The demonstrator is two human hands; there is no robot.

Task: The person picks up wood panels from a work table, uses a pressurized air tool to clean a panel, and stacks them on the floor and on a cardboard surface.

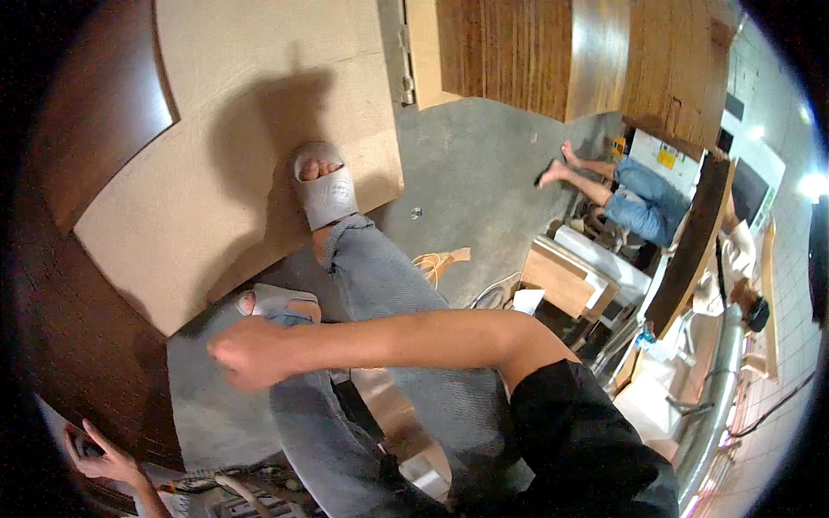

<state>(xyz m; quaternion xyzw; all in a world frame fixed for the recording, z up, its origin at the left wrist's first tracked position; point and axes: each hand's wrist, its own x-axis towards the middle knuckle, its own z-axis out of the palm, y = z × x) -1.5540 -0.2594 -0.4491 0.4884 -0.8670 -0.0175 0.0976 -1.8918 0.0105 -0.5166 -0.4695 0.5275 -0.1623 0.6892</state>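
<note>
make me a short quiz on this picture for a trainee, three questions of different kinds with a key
1. Multiple choice: what colour is the sleeve on the right arm?
A) White
B) Black
C) Red

2. True or false: the fingers of the right hand are spread wide.

3. Short answer: what does the slipper farther from the right hand rest on?

Key
1. B
2. False; they look curled in.
3. The tan sheet.
</note>
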